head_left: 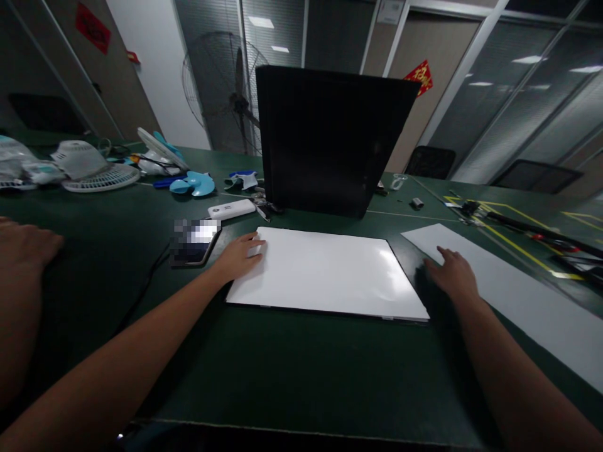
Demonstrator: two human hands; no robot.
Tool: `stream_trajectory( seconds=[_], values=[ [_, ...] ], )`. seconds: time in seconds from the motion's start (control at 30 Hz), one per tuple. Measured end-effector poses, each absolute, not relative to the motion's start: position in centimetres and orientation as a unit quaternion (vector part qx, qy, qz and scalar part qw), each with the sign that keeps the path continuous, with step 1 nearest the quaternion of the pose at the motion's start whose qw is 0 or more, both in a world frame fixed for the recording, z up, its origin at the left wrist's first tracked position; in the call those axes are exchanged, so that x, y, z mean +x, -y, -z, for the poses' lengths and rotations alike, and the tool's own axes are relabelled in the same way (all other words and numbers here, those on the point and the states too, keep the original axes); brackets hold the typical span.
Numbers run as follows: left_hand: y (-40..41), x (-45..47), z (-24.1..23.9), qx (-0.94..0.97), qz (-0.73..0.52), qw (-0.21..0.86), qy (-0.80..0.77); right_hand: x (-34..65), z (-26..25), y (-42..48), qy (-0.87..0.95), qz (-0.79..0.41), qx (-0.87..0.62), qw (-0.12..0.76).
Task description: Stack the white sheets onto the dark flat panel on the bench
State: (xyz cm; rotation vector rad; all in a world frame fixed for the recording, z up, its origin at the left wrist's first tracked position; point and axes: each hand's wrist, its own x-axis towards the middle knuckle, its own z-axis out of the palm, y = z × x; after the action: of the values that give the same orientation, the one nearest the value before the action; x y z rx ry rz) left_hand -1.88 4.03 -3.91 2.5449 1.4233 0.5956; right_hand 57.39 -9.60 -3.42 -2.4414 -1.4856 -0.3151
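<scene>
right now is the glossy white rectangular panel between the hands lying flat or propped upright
Flat: the white panel lies along the dark green tabletop, its top face showing, the left hand on its left edge.

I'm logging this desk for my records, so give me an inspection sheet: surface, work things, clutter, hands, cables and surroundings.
Surface: dark green table.
Work things: glossy white board flat in the middle; long white sheet to its right; black panel upright behind the board.
Clutter: phone, small white gadget, blue fan blade and white fan guard, all left of the panel.
Hands: left hand on the board's left edge; right hand at the sheet, contact unclear; another person's hand at far left.
Cables: dark cable near the phone.
Surroundings: standing fan and glass partitions behind.
</scene>
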Motion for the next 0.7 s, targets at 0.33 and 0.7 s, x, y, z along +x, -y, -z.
stream_trajectory(
  seconds=[0.33,0.7],
  values=[
    [-3.8,-1.8,3.8,0.858,-0.192,0.069,-0.471,57.6,4.2,9.7,0.428,0.042,-0.901,0.055],
    [-3.7,-1.8,3.8,0.857,-0.202,0.061,-0.470,56.5,3.2,10.0,0.482,0.083,-0.872,0.017]
  ],
)
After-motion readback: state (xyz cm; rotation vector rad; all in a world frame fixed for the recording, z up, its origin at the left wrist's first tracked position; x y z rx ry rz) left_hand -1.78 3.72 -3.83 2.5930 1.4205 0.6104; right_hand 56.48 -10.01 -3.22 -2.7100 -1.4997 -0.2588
